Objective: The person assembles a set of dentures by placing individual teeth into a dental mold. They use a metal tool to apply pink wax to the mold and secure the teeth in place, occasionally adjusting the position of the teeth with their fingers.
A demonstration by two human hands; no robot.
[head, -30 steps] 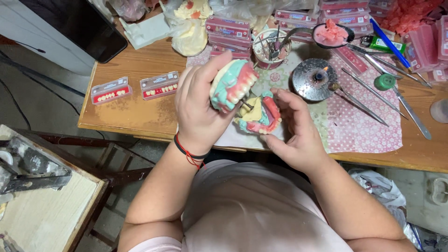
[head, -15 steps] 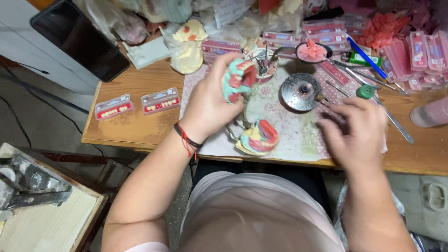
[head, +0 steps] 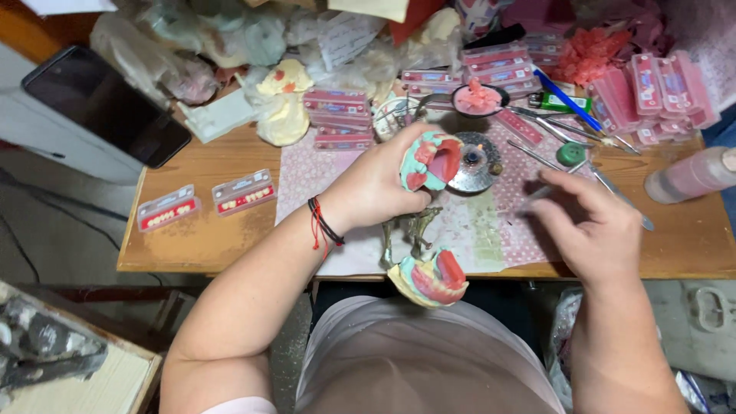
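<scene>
Two flat tooth cards (head: 205,201), red with clear lids, lie on the table (head: 192,238) well left of the left hand (head: 376,184). A dark phone screen (head: 107,103) sits farther left, off the table. Stacked red boxes (head: 336,119) stand just above that hand. Pink packs (head: 652,96) pile up above the right hand (head: 594,222).

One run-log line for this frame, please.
left hand: holds upper dental cast | right hand: grips thin metal tool | lower cast: at table edge
</scene>
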